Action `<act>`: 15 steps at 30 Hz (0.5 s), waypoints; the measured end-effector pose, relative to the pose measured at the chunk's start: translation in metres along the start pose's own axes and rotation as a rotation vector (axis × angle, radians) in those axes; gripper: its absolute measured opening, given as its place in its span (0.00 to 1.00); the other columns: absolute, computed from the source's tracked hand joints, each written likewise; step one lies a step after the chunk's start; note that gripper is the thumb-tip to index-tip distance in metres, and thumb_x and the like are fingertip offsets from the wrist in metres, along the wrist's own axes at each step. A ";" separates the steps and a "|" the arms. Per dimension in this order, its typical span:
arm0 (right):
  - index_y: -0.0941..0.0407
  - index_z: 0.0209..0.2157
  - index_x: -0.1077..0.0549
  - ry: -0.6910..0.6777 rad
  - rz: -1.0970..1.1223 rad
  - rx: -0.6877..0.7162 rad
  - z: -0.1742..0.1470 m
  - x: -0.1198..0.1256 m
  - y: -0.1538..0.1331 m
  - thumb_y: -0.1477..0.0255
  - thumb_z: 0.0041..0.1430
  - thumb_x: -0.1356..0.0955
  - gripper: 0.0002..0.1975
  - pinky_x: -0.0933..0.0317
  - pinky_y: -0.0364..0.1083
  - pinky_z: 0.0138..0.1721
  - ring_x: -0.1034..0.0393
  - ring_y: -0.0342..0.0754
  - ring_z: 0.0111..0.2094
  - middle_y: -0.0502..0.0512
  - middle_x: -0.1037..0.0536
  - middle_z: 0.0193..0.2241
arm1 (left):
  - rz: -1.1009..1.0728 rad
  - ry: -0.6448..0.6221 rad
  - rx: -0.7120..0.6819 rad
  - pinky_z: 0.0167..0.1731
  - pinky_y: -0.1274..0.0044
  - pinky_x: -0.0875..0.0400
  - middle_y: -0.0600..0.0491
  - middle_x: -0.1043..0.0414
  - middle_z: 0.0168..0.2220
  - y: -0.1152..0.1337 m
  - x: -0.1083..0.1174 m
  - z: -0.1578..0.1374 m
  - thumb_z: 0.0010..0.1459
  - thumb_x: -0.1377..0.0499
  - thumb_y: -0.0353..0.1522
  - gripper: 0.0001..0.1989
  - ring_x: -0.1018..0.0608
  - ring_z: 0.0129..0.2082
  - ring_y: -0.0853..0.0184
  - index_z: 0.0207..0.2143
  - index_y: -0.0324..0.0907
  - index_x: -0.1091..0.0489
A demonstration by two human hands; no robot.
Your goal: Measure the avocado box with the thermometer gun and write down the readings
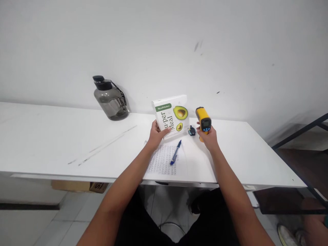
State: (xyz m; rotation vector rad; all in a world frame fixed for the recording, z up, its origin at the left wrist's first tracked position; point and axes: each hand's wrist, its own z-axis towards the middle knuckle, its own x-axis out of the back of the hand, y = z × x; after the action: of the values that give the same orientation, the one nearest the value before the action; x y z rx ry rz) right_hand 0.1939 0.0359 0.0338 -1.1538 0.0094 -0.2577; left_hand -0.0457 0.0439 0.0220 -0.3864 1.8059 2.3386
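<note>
My left hand point(157, 134) grips the lower left edge of a white box point(166, 106) with avocado pictures and a green label, its thumb across the front. The box is held upright, slightly tilted, above the table. In my right hand point(208, 136) is a yellow and black infrared thermometer point(203, 116), its small screen and blue buttons facing me. Between the two hands lies a small dark device point(191, 131), partly behind the box edge. Just below the box, a blue pen point(175, 153) rests on a sheet of paper point(160, 162) covered in rows of writing.
A large grey translucent bottle point(110, 99) with a black lid stands on the white table point(64, 136) against the wall at the left. Below the table's left side is a cardboard box point(77, 186). A dark metal frame point(299, 135) stands off the right end, with another person's shoe point(287, 234) below.
</note>
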 end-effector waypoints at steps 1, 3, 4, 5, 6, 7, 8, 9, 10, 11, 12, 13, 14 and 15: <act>0.56 0.43 0.30 -0.028 -0.043 0.050 -0.004 -0.004 -0.002 0.65 0.47 0.30 0.20 0.34 0.50 0.40 0.30 0.48 0.38 0.57 0.25 0.43 | 0.002 -0.009 -0.007 0.50 0.63 0.27 0.46 0.28 0.51 0.000 0.000 0.000 0.41 0.28 0.36 0.35 0.25 0.50 0.57 0.50 0.44 0.40; 0.56 0.43 0.30 -0.082 -0.125 0.131 -0.010 -0.011 -0.004 0.66 0.47 0.30 0.20 0.35 0.50 0.41 0.30 0.49 0.38 0.56 0.24 0.40 | 0.012 -0.028 -0.019 0.50 0.63 0.27 0.47 0.28 0.51 0.000 0.001 0.000 0.42 0.29 0.36 0.36 0.25 0.51 0.57 0.52 0.44 0.41; 0.55 0.43 0.30 -0.103 -0.159 0.157 -0.013 -0.013 -0.005 0.66 0.48 0.30 0.19 0.35 0.49 0.40 0.31 0.49 0.38 0.55 0.24 0.39 | 0.016 -0.036 -0.025 0.50 0.62 0.27 0.47 0.29 0.51 -0.001 0.001 0.000 0.42 0.29 0.36 0.36 0.25 0.51 0.57 0.52 0.45 0.41; 0.55 0.42 0.30 -0.118 -0.186 0.173 -0.015 -0.016 -0.006 0.65 0.49 0.31 0.18 0.35 0.49 0.40 0.31 0.48 0.37 0.54 0.25 0.38 | 0.019 -0.042 -0.032 0.50 0.62 0.27 0.47 0.29 0.51 -0.001 0.001 -0.001 0.43 0.29 0.36 0.36 0.25 0.51 0.57 0.53 0.45 0.42; 0.55 0.41 0.30 -0.127 -0.207 0.184 -0.017 -0.018 -0.007 0.64 0.49 0.30 0.17 0.35 0.48 0.39 0.31 0.48 0.36 0.54 0.25 0.37 | 0.019 -0.046 -0.037 0.50 0.62 0.28 0.47 0.29 0.52 0.000 0.001 -0.001 0.42 0.29 0.36 0.37 0.25 0.51 0.57 0.53 0.46 0.43; 0.55 0.40 0.30 -0.129 -0.226 0.192 -0.018 -0.019 -0.008 0.63 0.50 0.30 0.16 0.36 0.48 0.38 0.31 0.48 0.35 0.54 0.25 0.36 | 0.020 -0.049 -0.041 0.50 0.62 0.28 0.47 0.29 0.52 0.000 0.001 -0.001 0.42 0.29 0.36 0.38 0.25 0.51 0.57 0.53 0.46 0.43; 0.55 0.39 0.30 -0.127 -0.245 0.196 -0.019 -0.020 -0.008 0.62 0.50 0.30 0.16 0.36 0.48 0.38 0.32 0.48 0.34 0.53 0.25 0.35 | 0.024 -0.051 -0.043 0.50 0.62 0.28 0.47 0.30 0.52 0.000 0.001 -0.001 0.42 0.29 0.35 0.38 0.26 0.52 0.57 0.54 0.46 0.44; 0.55 0.38 0.29 -0.124 -0.263 0.196 -0.019 -0.021 -0.009 0.61 0.50 0.30 0.16 0.36 0.48 0.37 0.32 0.48 0.34 0.53 0.25 0.34 | 0.032 -0.053 -0.044 0.50 0.62 0.28 0.47 0.30 0.53 0.001 0.001 -0.002 0.42 0.29 0.35 0.39 0.26 0.52 0.57 0.54 0.46 0.44; 0.55 0.38 0.29 -0.121 -0.279 0.193 -0.020 -0.021 -0.009 0.61 0.50 0.30 0.16 0.36 0.48 0.37 0.32 0.48 0.33 0.53 0.25 0.33 | 0.042 -0.057 -0.045 0.50 0.62 0.28 0.47 0.31 0.53 0.001 0.001 -0.002 0.42 0.29 0.35 0.39 0.26 0.52 0.56 0.54 0.46 0.44; 0.55 0.37 0.29 -0.115 -0.294 0.188 -0.020 -0.021 -0.009 0.61 0.50 0.30 0.15 0.36 0.48 0.36 0.32 0.48 0.33 0.53 0.25 0.33 | 0.051 -0.063 -0.045 0.50 0.62 0.28 0.47 0.31 0.53 0.001 0.001 -0.002 0.42 0.30 0.35 0.39 0.27 0.53 0.56 0.55 0.46 0.45; 0.55 0.37 0.29 -0.106 -0.304 0.180 -0.019 -0.021 -0.009 0.60 0.50 0.30 0.15 0.36 0.48 0.36 0.32 0.48 0.33 0.53 0.25 0.32 | 0.061 -0.070 -0.047 0.50 0.62 0.28 0.47 0.31 0.54 0.002 0.001 -0.003 0.43 0.30 0.36 0.39 0.27 0.53 0.56 0.55 0.47 0.45; 0.55 0.37 0.29 -0.097 -0.310 0.172 -0.019 -0.021 -0.010 0.60 0.50 0.30 0.15 0.36 0.48 0.36 0.32 0.48 0.32 0.53 0.25 0.32 | 0.070 -0.075 -0.050 0.50 0.62 0.28 0.47 0.32 0.54 0.002 0.002 -0.003 0.43 0.30 0.36 0.39 0.27 0.54 0.56 0.55 0.47 0.45; 0.55 0.37 0.29 -0.090 -0.313 0.166 -0.019 -0.020 -0.010 0.60 0.50 0.30 0.15 0.36 0.47 0.36 0.32 0.48 0.32 0.53 0.25 0.32 | 0.077 -0.076 -0.053 0.50 0.62 0.28 0.47 0.32 0.54 0.002 0.002 -0.003 0.43 0.30 0.36 0.40 0.27 0.54 0.56 0.55 0.47 0.45; 0.55 0.37 0.29 -0.085 -0.314 0.161 -0.019 -0.020 -0.010 0.61 0.50 0.30 0.16 0.36 0.47 0.35 0.32 0.48 0.32 0.53 0.25 0.32 | 0.084 -0.076 -0.055 0.50 0.61 0.28 0.47 0.32 0.54 0.002 0.002 -0.003 0.42 0.30 0.36 0.40 0.27 0.53 0.56 0.55 0.47 0.45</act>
State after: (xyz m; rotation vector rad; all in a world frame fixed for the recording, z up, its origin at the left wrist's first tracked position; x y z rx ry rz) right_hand 0.1696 0.0193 0.0323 -1.0023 -0.2650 -0.4785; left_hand -0.0477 0.0404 0.0229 -0.2303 1.7588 2.4284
